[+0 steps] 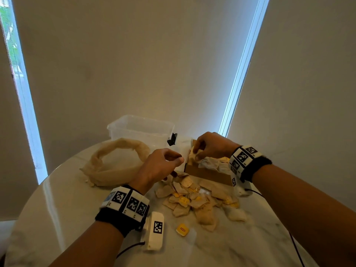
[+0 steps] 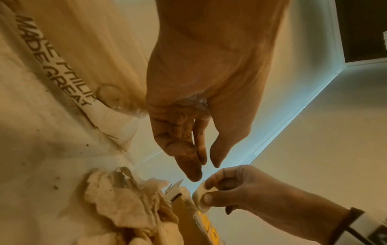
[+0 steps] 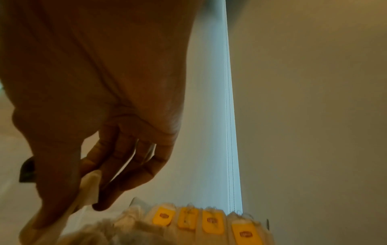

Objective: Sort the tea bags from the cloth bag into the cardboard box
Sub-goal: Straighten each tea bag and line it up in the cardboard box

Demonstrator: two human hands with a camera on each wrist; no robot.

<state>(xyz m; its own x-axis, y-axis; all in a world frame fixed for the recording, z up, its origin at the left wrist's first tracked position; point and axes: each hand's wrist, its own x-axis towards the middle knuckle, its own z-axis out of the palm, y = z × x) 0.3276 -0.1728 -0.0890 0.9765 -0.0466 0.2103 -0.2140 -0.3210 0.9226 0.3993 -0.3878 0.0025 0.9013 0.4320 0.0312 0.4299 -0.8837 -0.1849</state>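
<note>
An open cardboard box (image 1: 209, 174) stands on the table, with a row of tea bags (image 1: 212, 163) (image 3: 209, 222) upright inside, yellow tags showing. Over its left end my right hand (image 1: 196, 153) (image 3: 69, 213) pinches one tea bag (image 1: 191, 158) (image 2: 200, 199) (image 3: 90, 184) between thumb and fingers. My left hand (image 1: 178, 159) (image 2: 206, 170) hovers just left of the box with loosely bent fingers, holding nothing. Loose tea bags (image 1: 192, 199) (image 2: 117, 199) lie in a pile in front of the box. The beige cloth bag (image 1: 115, 164) (image 2: 62, 82) lies slumped and open at the left.
A clear plastic container (image 1: 142, 130) stands behind the cloth bag, with a small black object (image 1: 172, 140) beside it. One loose yellow tag (image 1: 182, 229) lies near the front of the round white table (image 1: 57, 218). A white marker-tagged device (image 1: 155, 234) hangs under my left wrist.
</note>
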